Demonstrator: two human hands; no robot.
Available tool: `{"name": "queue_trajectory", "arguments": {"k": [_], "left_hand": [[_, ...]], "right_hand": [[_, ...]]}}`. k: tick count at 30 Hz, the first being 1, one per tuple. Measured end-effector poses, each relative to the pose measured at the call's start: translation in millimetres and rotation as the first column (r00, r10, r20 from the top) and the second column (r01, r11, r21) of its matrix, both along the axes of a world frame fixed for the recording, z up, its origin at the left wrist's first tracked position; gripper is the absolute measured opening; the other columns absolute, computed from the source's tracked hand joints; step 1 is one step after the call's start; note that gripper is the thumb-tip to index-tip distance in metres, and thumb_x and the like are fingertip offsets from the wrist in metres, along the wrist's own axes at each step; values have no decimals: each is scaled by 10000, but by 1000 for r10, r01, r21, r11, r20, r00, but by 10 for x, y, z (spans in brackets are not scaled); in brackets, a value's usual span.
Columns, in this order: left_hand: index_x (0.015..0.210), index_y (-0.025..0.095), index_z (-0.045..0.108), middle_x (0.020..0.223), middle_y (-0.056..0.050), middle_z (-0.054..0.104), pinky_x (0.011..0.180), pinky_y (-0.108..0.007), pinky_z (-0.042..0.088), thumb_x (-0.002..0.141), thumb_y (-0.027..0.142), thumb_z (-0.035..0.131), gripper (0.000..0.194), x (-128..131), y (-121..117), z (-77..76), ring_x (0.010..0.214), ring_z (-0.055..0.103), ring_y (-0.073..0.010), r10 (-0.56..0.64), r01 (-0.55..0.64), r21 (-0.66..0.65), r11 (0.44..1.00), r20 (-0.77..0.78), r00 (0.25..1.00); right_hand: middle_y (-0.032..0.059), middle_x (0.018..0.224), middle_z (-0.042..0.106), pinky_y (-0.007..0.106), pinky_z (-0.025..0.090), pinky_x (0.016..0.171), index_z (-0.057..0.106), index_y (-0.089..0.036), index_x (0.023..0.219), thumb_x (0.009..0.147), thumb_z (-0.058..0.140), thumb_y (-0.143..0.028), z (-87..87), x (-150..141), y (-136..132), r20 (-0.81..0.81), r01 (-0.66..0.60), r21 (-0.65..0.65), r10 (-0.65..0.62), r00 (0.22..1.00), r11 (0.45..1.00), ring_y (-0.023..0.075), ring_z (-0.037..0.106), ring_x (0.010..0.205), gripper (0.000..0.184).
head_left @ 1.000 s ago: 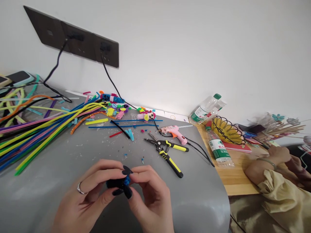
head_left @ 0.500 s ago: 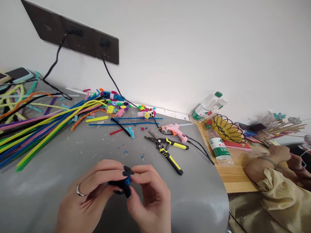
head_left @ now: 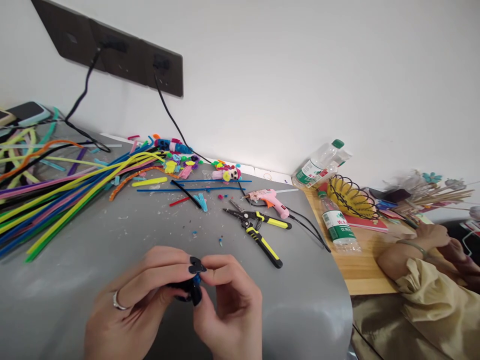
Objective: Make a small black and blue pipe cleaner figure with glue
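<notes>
Between my fingertips, low in the middle of the head view, is a small blue and black pipe-cleaner piece (head_left: 197, 277), mostly hidden by fingers and dark nails. My left hand (head_left: 137, 295), with a ring on one finger, pinches it from the left. From the other side my right hand (head_left: 236, 300) grips it with thumb and forefinger, so the fingertips of both hands meet around it. Beyond the hands lie wire strippers (head_left: 255, 227) with yellow and black handles, spread apart. A pink glue gun (head_left: 275, 204) rests just behind them.
Bundled coloured pipe cleaners (head_left: 75, 195) spread over the grey table (head_left: 300, 300) at left. Several small pipe-cleaner figures (head_left: 183, 162) lie near the wall. Plastic bottles (head_left: 339, 227) and a yellow basket (head_left: 352, 197) occupy the wooden surface at right, beside another person's arms (head_left: 405, 255).
My hands stay closed on the small piece, with only slight finger shifts; less of its blue shows now. The tools on the table stay put.
</notes>
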State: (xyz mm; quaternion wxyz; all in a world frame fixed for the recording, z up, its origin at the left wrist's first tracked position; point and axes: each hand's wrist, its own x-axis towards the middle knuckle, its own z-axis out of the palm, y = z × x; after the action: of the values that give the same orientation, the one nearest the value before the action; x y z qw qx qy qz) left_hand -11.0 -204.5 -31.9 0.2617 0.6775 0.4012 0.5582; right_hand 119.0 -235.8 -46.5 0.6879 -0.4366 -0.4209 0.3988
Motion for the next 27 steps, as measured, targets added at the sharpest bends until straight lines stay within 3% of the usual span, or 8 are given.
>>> {"name": "queue_trajectory", "arguments": {"k": [7,11,14,17,20,23,27], "left_hand": [[1009,406,785,908,58,817,669,-216,651,1003,199,677,234,-25,2,2,817,786,-171,-5,5,13,1000,-23,1000],[1041,420,796,1022,59,822,764,-206,665,1007,202,673,252,-60,-12,-117,920,801,-163,9,-9,-54,998,-3,1000],[1049,385,807,1098,33,821,832,-223,680,1009,260,698,170,-86,-2,-212,997,811,-180,62,-48,-161,986,83,995],[1116,360,808,1127,13,842,848,-255,699,987,315,739,153,-105,27,-255,1012,832,-210,57,-27,-253,967,110,992],[1172,349,789,1133,4,861,863,-273,705,955,345,783,217,-85,52,-253,1009,847,-227,86,-38,-336,941,131,988],[1119,348,792,1111,12,850,910,-272,691,927,341,802,193,-25,72,-222,1042,838,-219,103,-47,-316,948,160,982],[1044,346,806,1101,8,829,886,-264,693,912,234,762,178,23,106,-169,1053,822,-212,34,-7,-207,978,128,991]], "right_hand": [[33,954,792,301,594,772,770,-274,859,812,802,-109,-52,-41,-10,-15,35,-13,-35,999,999,192,729,847,175],[47,1021,795,309,615,843,832,-281,971,893,853,-232,-9,26,13,-72,-98,-30,96,993,995,198,745,925,94],[61,1144,802,347,634,953,834,-316,1214,954,849,-342,37,89,25,-143,-261,-56,251,957,964,220,768,1043,262],[78,1221,810,382,648,1003,786,-318,1336,958,852,-389,49,127,22,-179,-278,-92,259,949,956,245,785,1097,390],[86,1234,814,390,654,1020,781,-309,1338,993,813,-405,56,170,24,-141,-284,-111,268,953,952,248,790,1121,360],[65,1248,814,343,647,1026,782,-333,1322,1013,788,-408,84,234,49,-101,-281,-125,270,958,951,218,788,1142,318],[64,1192,824,327,658,984,794,-307,1282,937,871,-420,115,303,111,-119,-285,-169,268,956,943,218,795,1107,371]]}}
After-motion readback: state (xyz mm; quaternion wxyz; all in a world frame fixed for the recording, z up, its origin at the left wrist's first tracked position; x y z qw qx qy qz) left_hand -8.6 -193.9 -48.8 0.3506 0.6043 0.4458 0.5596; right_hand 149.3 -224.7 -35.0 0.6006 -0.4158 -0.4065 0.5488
